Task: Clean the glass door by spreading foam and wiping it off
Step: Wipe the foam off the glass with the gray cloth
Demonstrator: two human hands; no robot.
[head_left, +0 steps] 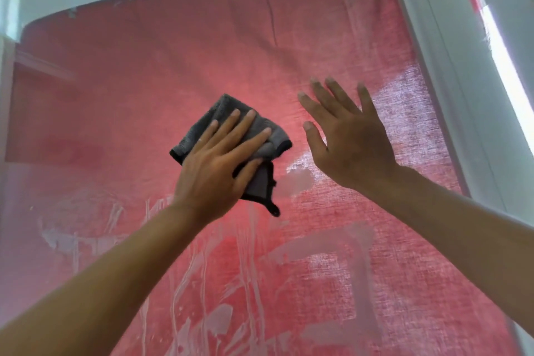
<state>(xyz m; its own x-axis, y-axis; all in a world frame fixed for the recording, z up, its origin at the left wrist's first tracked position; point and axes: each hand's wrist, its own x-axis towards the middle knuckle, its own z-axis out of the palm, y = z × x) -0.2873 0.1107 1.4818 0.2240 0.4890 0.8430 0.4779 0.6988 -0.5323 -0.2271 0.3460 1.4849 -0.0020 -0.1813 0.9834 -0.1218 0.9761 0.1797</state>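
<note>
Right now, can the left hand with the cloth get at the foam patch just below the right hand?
Probably yes: the foam patch sits on bare glass just right of the grey cloth under the left hand; the right hand lies above it, not across.

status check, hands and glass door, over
Left hand flat, pressing grey cloth on glass door. Right hand open, bare. Foam streaks remain below. Nothing in the way.

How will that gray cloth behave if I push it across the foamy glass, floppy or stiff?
Probably floppy: the gray cloth bunches in folds under the left hand, and a corner droops below the palm. It looks plush, so it should soak up the foam streaks and likely glide on the wet glass door with flat fingers pressing it.
</note>
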